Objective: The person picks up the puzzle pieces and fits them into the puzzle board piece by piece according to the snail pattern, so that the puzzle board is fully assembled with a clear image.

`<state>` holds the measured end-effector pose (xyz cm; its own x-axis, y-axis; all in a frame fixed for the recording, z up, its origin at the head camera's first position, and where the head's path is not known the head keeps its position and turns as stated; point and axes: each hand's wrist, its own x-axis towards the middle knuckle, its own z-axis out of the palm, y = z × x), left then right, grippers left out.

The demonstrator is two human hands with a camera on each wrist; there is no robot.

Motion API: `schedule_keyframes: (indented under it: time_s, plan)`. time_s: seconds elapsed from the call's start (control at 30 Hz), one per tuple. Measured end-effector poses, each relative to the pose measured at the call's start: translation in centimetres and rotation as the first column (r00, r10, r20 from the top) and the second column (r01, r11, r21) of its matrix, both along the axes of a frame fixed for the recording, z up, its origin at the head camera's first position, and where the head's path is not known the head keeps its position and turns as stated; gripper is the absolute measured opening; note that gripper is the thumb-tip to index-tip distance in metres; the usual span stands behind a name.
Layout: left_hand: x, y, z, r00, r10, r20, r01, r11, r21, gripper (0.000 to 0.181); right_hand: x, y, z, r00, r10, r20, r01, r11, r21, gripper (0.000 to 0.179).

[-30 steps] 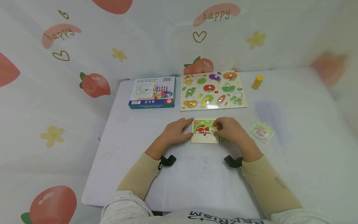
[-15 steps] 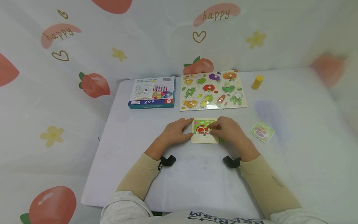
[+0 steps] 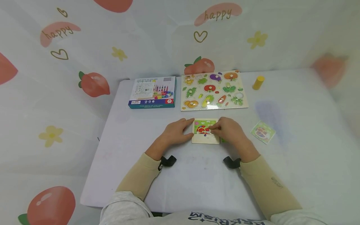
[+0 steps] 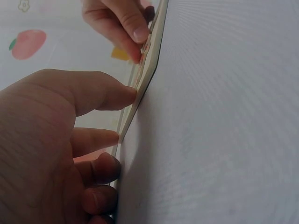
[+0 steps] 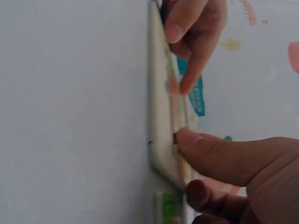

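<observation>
A small wooden jigsaw board (image 3: 205, 139) lies on the table, with a red snail-like picture on green in its upper part and bare wood below. My left hand (image 3: 176, 131) touches its left side, index fingertip at the upper corner and thumb (image 4: 122, 95) lower on the edge. Over the picture's right half, my right hand (image 3: 229, 131) pinches a small puzzle piece (image 3: 209, 131) between thumb and index finger; the fingers mostly hide it. A green piece (image 3: 223, 140) shows partly beneath the right hand, and its edge appears in the right wrist view.
Behind the board lie a boxed set of beads (image 3: 152, 92) and a large wrapped vegetable peg puzzle (image 3: 213, 91). To the right are a yellow cylinder (image 3: 258, 82) and a square picture card (image 3: 262, 132). A printed cloth (image 3: 157, 37) hangs behind the table.
My right hand has moved left over the board's picture with the piece between its fingertips, then stayed nearly still. The left hand keeps its place at the board's edge.
</observation>
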<state>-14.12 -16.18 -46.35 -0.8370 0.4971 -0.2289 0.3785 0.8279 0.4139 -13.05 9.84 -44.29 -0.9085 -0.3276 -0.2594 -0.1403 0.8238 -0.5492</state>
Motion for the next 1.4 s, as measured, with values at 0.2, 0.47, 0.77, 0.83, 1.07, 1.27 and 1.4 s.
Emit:
schedule_keyframes:
  time_s: [0.2, 0.47, 0.77, 0.83, 1.07, 1.27, 1.4]
  plan:
    - [0.1, -0.1, 0.0, 1.000, 0.007, 0.012, -0.007, 1.000, -0.001, 0.070, 0.3, 0.0, 0.8, 0.998, 0.068, 0.011, -0.068, 0.997, 0.025, 0.032]
    - [0.0, 0.0, 0.1, 1.000, -0.004, -0.008, 0.004, 1.000, -0.009, 0.069, 1.8, 0.0, 4.3, 0.996, 0.066, -0.054, -0.065, 0.998, 0.024, 0.042]
    - [0.0, 0.1, 0.2, 1.000, -0.009, -0.020, 0.009, 1.000, -0.010, 0.069, 3.4, 1.1, 6.1, 0.980, 0.068, -0.187, -0.068, 0.998, 0.004, 0.044]
    - [0.1, 0.1, 0.2, 1.000, -0.006, -0.016, 0.006, 1.000, -0.009, 0.069, 3.7, 1.5, 6.2, 0.979, 0.062, -0.193, -0.063, 0.998, 0.001, 0.045]
    - [0.1, 0.1, 0.5, 1.000, -0.002, -0.006, 0.002, 1.000, -0.007, 0.069, 4.5, 2.9, 5.8, 0.980, 0.047, -0.192, -0.053, 0.998, -0.025, 0.044]
    - [0.1, 0.1, 0.4, 1.000, -0.004, -0.011, 0.004, 1.000, 0.001, 0.069, 5.1, 3.8, 4.8, 0.984, 0.053, -0.169, -0.057, 0.998, -0.018, 0.042]
    - [0.1, 0.0, 0.2, 1.000, 0.000, -0.017, 0.000, 1.000, 0.008, 0.069, 5.4, 4.3, 4.0, 0.988, 0.053, -0.144, -0.056, 0.998, -0.021, 0.043]
